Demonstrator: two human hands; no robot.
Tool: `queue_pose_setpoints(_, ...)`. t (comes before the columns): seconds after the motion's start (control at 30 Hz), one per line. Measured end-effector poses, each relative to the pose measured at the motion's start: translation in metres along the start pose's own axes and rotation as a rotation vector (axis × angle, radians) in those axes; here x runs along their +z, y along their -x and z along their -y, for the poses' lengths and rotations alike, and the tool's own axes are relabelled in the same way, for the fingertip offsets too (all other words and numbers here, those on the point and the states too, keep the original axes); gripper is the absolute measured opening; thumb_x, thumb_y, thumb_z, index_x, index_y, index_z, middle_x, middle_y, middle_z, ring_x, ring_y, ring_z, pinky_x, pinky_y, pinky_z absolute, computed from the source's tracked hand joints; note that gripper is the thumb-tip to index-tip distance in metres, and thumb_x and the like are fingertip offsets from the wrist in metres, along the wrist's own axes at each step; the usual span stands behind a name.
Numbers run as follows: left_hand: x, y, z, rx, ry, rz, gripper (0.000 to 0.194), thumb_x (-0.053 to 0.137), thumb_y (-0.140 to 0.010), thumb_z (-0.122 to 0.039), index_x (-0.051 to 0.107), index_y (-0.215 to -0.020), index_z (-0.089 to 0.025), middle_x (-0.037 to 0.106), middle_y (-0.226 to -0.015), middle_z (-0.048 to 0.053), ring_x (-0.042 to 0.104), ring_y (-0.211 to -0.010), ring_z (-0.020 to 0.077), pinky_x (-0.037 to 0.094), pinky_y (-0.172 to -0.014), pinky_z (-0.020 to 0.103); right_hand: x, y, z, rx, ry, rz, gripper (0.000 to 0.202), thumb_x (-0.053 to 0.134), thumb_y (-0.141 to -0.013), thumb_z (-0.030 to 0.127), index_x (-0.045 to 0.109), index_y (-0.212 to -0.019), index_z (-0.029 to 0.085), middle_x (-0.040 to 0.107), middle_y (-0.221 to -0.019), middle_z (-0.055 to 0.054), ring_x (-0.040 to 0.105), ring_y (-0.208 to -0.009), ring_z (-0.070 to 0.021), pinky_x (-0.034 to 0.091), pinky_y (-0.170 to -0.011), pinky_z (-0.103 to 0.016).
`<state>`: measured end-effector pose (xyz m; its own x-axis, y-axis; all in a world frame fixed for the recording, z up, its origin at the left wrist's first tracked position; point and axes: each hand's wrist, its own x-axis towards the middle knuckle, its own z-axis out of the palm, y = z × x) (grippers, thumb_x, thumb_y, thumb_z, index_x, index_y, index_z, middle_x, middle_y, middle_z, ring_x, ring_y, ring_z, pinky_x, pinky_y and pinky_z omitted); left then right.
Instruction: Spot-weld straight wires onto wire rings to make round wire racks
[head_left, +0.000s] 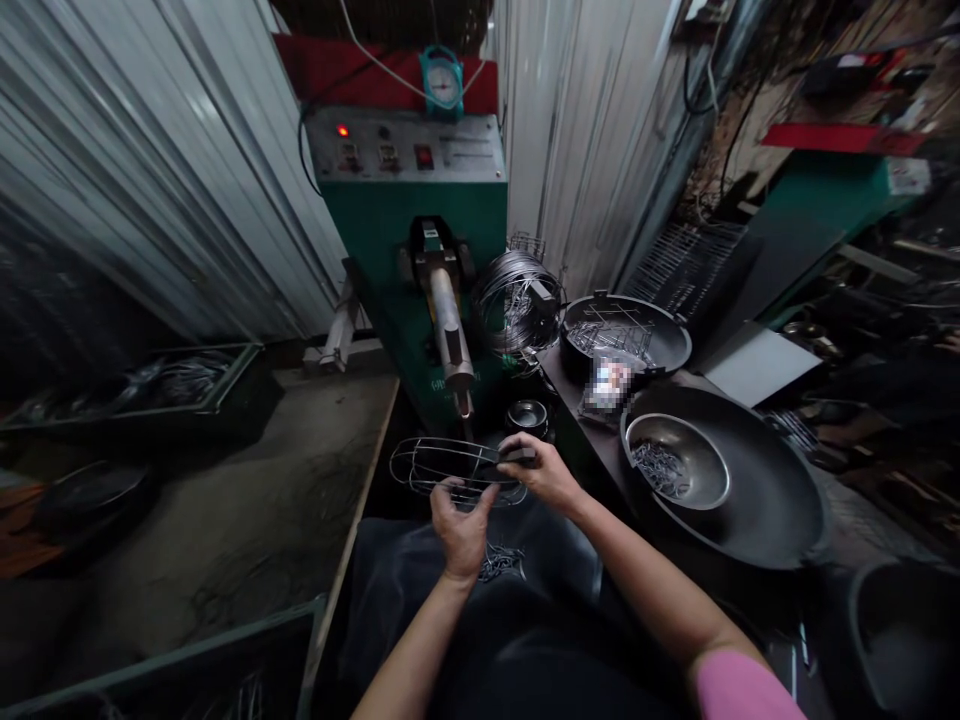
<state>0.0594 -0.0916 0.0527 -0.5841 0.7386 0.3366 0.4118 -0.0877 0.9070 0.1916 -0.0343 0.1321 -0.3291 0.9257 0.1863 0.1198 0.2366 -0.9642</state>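
Below the green machine (379, 220), you hold a wire frame (435, 440) in your loosely curled left hand (460, 535) while your right hand (553, 480) pinches what appears, in dim light, a dark piece (523, 457) beside it, work calling for steady alignment.

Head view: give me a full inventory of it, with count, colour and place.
Machine: one, green, upper centre
Dial: one, teal, atop machine
Wire coil: one, grey, beside machine
Rear pan: one, black, right
Front pan: one, black, nearer
Bowl: one, silver, in front pan
Small pieces: uncountable, grey, in bowl; more on lap
Bag: one, clear, between pans
Pale sheet: one, right
Second machine: one, green, upper right
Wall: corrugated, grey, behind
Right-edge clutter: too dark to count
Wire frame: one, grey, at hands
Left hand: one, bare, grip on frame
Right hand: one, bare, frame's right end
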Motion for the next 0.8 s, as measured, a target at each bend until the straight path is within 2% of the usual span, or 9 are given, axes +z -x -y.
queue_pose_setpoints(0.1, 0.005, -0.001, -0.001, -0.006, 0.011, -0.021, 0.043, 0.072, -0.061, -0.045, 0.049, -0.087, -0.020, 0.052, -0.082, 0.001, 0.052, -0.079, 0.0183, 0.041, -0.077, 0.034, 0.001, -0.008, -0.006, 0.085, -0.076, 0.010, 0.020, 0.070, -0.064, 0.026, 0.061, -0.080, 0.019, 0.060, -0.071, 0.002, 0.056, -0.070, -0.0142, 0.044, -0.069, -0.027)
queue_pose_setpoints(0.27, 0.019, -0.015, 0.000, -0.092, 0.092, -0.021, 0.042, 0.072, -0.061, -0.045, 0.049, -0.086, -0.019, 0.052, -0.080, 0.001, 0.052, -0.076, 0.0170, 0.041, -0.074, 0.032, 0.002, -0.028, -0.008, 0.065, -0.076, -0.053, 0.018, 0.069, -0.063, 0.024, 0.061, -0.077, 0.018, 0.060, -0.070, 0.002, 0.056, -0.070, -0.0142, 0.044, -0.070, -0.028)
queue_pose_setpoints(0.5, 0.040, -0.040, 0.025, -0.106, 0.222, -0.024, 0.045, 0.073, -0.059, -0.043, 0.049, -0.089, -0.019, 0.052, -0.081, 0.000, 0.053, -0.078, 0.0159, 0.042, -0.074, 0.031, 0.007, -0.053, -0.014, 0.004, -0.012, -0.047, 0.015, 0.067, -0.065, 0.022, 0.061, -0.078, 0.018, 0.062, -0.073, 0.001, 0.057, -0.072, -0.0152, 0.044, -0.071, -0.028)
queue_pose_setpoints(0.63, 0.045, -0.049, 0.029, -0.133, 0.276, -0.027, 0.045, 0.074, -0.058, -0.042, 0.050, -0.088, -0.019, 0.053, -0.079, -0.001, 0.054, -0.076, 0.0154, 0.043, -0.073, 0.030, 0.011, -0.063, -0.021, -0.020, -0.011, -0.041, 0.015, 0.066, -0.067, 0.026, 0.061, -0.079, 0.019, 0.063, -0.073, 0.000, 0.058, -0.071, -0.0158, 0.045, -0.069, -0.028)
queue_pose_setpoints(0.8, 0.045, -0.050, 0.029, -0.159, 0.300, -0.033, 0.045, 0.074, -0.058, -0.040, 0.049, -0.088, -0.019, 0.053, -0.080, 0.000, 0.055, -0.077, 0.0159, 0.043, -0.075, 0.031, 0.013, -0.067, -0.023, -0.026, -0.004, -0.029, 0.016, 0.067, -0.067, 0.028, 0.061, -0.078, 0.019, 0.063, -0.073, -0.001, 0.058, -0.072, -0.0165, 0.044, -0.070, -0.029)
